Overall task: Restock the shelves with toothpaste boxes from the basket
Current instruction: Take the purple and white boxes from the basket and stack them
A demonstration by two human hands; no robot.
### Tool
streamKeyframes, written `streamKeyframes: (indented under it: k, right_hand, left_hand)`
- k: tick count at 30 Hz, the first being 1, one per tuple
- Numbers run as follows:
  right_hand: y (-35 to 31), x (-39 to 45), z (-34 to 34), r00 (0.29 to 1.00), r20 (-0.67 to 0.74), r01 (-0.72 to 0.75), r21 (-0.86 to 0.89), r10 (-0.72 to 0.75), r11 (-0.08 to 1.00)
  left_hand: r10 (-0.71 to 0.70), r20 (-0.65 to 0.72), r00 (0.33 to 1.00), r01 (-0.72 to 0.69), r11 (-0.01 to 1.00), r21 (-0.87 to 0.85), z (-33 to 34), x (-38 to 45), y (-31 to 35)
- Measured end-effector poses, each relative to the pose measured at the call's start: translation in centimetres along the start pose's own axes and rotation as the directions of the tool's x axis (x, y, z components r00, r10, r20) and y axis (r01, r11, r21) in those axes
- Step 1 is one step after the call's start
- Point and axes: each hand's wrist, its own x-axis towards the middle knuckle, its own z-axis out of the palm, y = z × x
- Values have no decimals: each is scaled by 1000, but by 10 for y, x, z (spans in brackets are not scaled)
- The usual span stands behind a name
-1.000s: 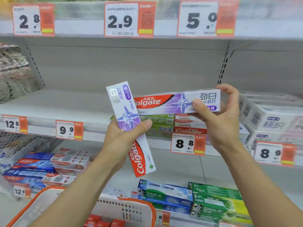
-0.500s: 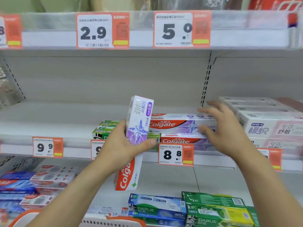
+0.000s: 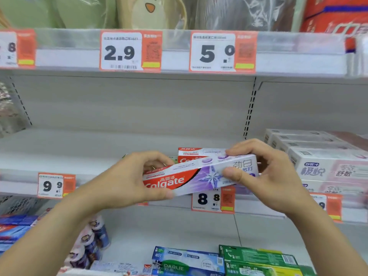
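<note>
Both forearms bare, rising from the lower corners of the frame toward its centre. Left hand (image 3: 127,178) curled, thumb low and fingers hooked over the top, gripping the left end of a toothpaste box (image 3: 199,173). Right hand (image 3: 264,172) pinching the box's right end, thumb in front, fingers arched above.

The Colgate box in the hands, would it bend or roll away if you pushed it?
Probably neither. The Colgate box looks like stiff cardboard: it stays straight while the left hand and right hand hold its ends. Its flat sides should slide, not roll. It seems light, since fingertips alone carry it.
</note>
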Motion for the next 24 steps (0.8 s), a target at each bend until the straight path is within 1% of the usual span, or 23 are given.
streamKeyframes:
  k: [3, 5, 7, 9, 10, 11, 12, 13, 16, 18, 21, 24]
  right_hand:
    - [11, -5, -16, 993, -119, 19, -58, -26, 998]
    - [21, -6, -23, 987, -148, 34, -179, -61, 983]
    - [35, -6, -27, 987, -144, 17, -304, -63, 953]
    - [47, -7, -29, 993, -111, 1, -383, -47, 924]
    - [54, -7, -29, 996, -84, 2, -430, -42, 903]
    - [59, -7, -29, 998, -52, 1, -478, -29, 878]
    - [62, -7, -28, 1000, -19, -4, -521, -8, 853]
    - [62, -6, -25, 1000, 15, -3, -559, 13, 829]
    - [59, -5, -18, 994, 84, 1, -625, 65, 780]
    - [58, -5, -16, 991, 85, -25, -655, 107, 755]
    - [57, -6, -17, 990, 40, -74, -675, 137, 734]
    - [56, -8, -19, 990, -15, -116, -674, 143, 730]
  left_hand:
    - [28, -225, 974, -62, 987, -146, 6, 10, -2]
    - [33, -354, 935, -110, 973, -201, 19, 21, -3]
    - [56, -438, 897, -134, 980, -148, 36, 30, -4]
    - [109, -498, 860, -133, 991, -12, 52, 37, -7]
    - [98, -501, 860, -90, 995, 40, 59, 41, -11]
    - [46, -483, 874, -20, 998, 59, 65, 43, -13]
    - [-15, -461, 887, 43, 998, 51, 70, 45, -15]
    - [-49, -431, 901, 78, 996, 49, 74, 47, -16]
    - [-15, -358, 933, 53, 994, 97, 81, 50, -12]
    - [-7, -325, 946, 45, 993, 108, 81, 52, -9]
    - [-7, -272, 962, 52, 986, 159, 82, 54, 0]
    - [-62, -278, 959, 106, 984, 146, 89, 56, 8]
